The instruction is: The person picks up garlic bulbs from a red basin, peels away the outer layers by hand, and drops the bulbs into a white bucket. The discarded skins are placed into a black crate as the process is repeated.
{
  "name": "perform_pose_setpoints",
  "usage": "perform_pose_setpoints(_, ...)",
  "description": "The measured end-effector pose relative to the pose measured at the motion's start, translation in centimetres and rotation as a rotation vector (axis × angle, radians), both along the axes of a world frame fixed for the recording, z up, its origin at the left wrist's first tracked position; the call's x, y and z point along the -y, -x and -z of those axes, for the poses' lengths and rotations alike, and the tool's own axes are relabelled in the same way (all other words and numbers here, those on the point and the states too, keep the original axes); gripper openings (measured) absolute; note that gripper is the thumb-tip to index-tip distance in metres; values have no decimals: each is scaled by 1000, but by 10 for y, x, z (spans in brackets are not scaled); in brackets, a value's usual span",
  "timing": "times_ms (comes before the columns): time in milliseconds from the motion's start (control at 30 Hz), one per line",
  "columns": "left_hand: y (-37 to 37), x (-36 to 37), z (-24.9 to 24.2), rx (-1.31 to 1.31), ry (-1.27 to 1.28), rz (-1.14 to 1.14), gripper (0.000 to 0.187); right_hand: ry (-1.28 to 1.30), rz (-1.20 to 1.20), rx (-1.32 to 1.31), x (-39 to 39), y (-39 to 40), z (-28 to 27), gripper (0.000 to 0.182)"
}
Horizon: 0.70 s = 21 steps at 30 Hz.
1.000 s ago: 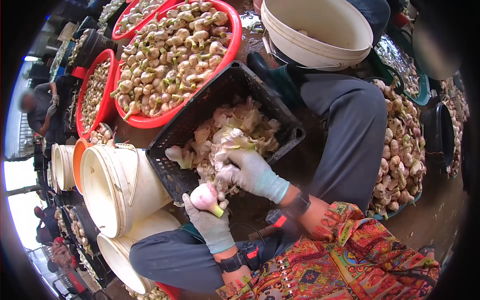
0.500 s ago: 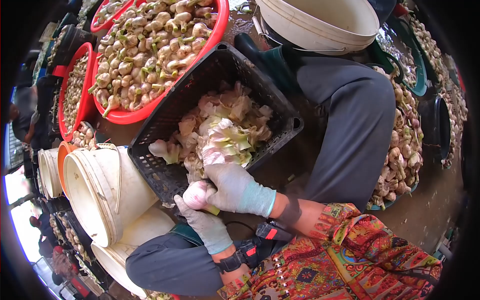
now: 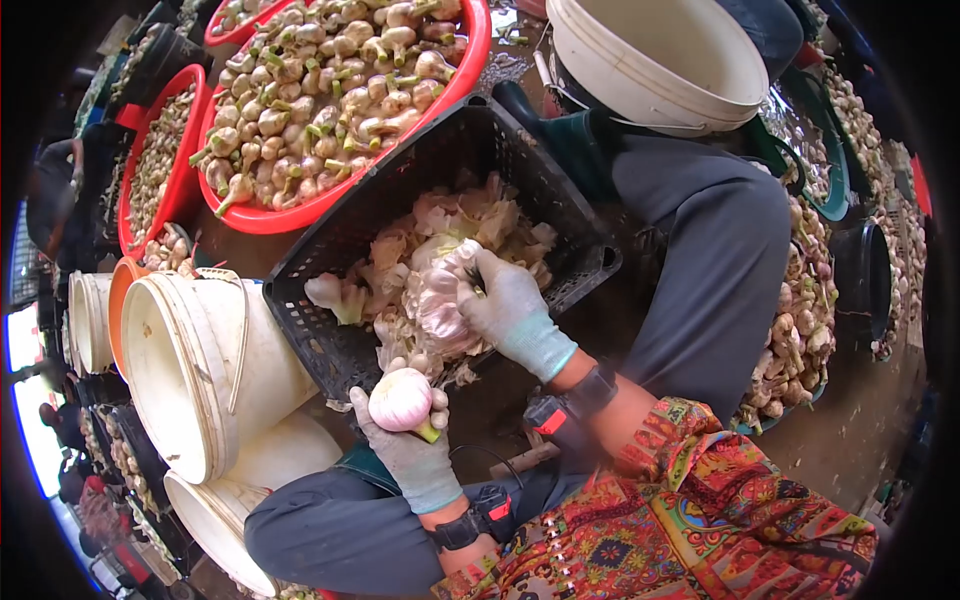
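Observation:
My left hand [image 3: 412, 465], in a pale grey glove, is closed around a garlic bulb [image 3: 400, 400]. The bulb is white and pink, with a short green stem stub pointing down. Over the black plastic crate [image 3: 330, 365] is my gloved right hand [image 3: 512, 312], its fingers curled in. Something small and dark shows between those fingers, too little of it to name. Pinkish-white garlic skins [image 3: 438, 305] lie against the fingertips, on a heap of papery peelings [image 3: 455, 215] inside the crate.
A large red tub [image 3: 480, 60] of untrimmed garlic stands beyond the crate. White buckets [image 3: 215, 375] lie tipped at left; another white bucket [image 3: 590, 60] stands at the top. Garlic piles [image 3: 795, 330] lie beyond my right knee [image 3: 720, 230].
My right hand has left the bulb and moved up and right over the peelings. My left hand keeps the bulb, now fully in sight. The view has shifted slightly.

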<state>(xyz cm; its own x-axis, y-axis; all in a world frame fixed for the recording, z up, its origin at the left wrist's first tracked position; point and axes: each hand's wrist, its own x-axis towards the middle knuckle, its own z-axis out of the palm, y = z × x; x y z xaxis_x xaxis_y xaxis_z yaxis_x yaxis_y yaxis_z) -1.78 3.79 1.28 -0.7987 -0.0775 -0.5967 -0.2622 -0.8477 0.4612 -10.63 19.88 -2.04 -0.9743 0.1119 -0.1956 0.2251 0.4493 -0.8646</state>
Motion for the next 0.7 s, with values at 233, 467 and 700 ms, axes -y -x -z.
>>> perform_pose_setpoints(233,-4,-1,-5,-291,-90,11,76,240,-328,-65,4,-24,-9,28)
perform_pose_setpoints(467,-2,0,2,-279,-7,-223,57,595,-417,-125,10,-37,-32,30)
perform_pose_setpoints(700,-9,-2,4,-267,235,-252,47,-58,-677,-84,21,-62,-54,49)
